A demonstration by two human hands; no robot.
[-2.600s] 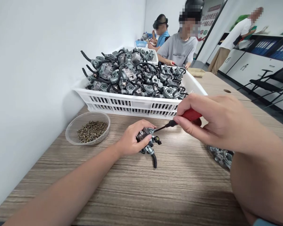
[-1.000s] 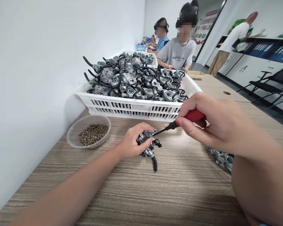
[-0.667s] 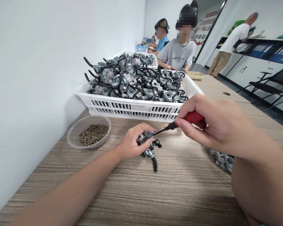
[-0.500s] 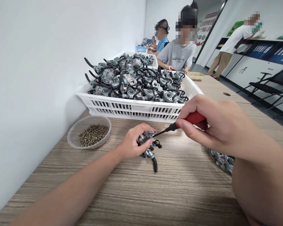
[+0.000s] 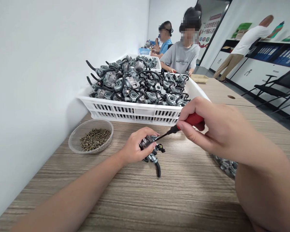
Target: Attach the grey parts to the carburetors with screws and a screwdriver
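Note:
Near the middle of the wooden table, my left hand (image 5: 138,145) is closed around a grey metal carburetor-like part (image 5: 152,158), which has a short black hose pointing toward me. My right hand (image 5: 203,125) grips a screwdriver (image 5: 192,120) with a red and black handle. The screwdriver's thin shaft slants down to the left, and its tip meets the top of the metal part beside my left fingertips. My fingers hide much of the part. To the left, a clear round bowl (image 5: 73,145) holds a heap of small brass-coloured screws.
A white basket (image 5: 135,112) piled with similar metal parts stands behind my hands, with another white basket (image 5: 158,66) beyond. Small metal parts (image 5: 226,166) lie partly hidden under my right forearm. A wall borders the left. People are across the table and by the cabinets.
My right hand and the screwdriver have shifted slightly left, the tip still at the metal part. A person by the cabinets now has an arm stretched out with a green bottle.

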